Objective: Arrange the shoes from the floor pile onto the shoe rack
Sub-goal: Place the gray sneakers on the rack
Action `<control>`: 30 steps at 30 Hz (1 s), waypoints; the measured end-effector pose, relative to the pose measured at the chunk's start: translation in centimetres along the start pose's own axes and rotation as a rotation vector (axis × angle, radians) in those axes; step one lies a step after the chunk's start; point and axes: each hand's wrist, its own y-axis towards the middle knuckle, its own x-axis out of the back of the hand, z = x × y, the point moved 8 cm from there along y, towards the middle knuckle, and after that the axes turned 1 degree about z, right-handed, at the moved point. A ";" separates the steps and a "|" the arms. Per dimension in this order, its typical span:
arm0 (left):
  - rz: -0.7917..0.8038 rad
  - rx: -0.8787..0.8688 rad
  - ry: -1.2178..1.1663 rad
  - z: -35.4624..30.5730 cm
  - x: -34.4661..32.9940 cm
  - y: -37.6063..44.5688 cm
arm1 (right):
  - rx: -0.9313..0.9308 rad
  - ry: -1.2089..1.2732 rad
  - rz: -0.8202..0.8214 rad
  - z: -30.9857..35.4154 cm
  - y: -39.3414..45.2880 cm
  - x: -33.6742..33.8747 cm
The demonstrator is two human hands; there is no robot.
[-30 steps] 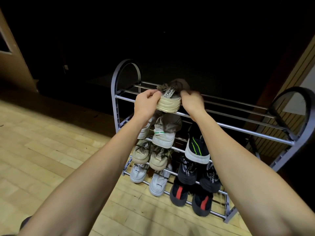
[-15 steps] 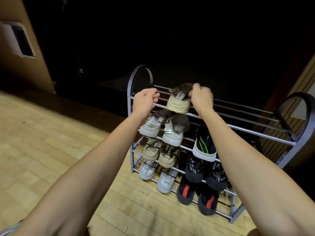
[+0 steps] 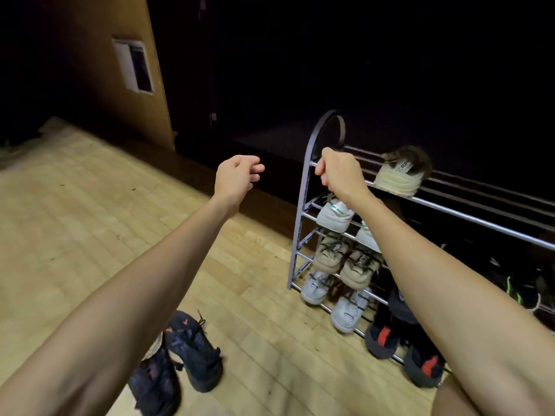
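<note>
Beige and brown, one shoe point(image 3: 401, 172) sits alone on the top bars of the shoe rack point(image 3: 303, 211) — off to the right of the right hand point(image 3: 341, 172), not touching it. That hand's fingers are curled loosely and hold nothing; it hangs in front of the rack's left end. The left hand point(image 3: 237, 177) floats in the air farther left, fingers softly bent, holding nothing. Far below those fingers, two dark shoes point(image 3: 192, 355) lie on the wooden floor point(image 3: 90, 220) — well apart from both hands.
</note>
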 end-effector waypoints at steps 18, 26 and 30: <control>-0.236 0.367 0.334 15.5 31.9 -6.4 | -0.006 -0.168 0.610 0.7 -6.5 -33.1; -0.186 0.580 0.417 22.7 37.7 -7.8 | -0.055 -0.330 0.941 -7.2 -12.5 -45.6; -0.108 0.678 0.482 26.5 38.4 -8.7 | -0.030 -0.462 1.066 -11.2 -14.2 -50.3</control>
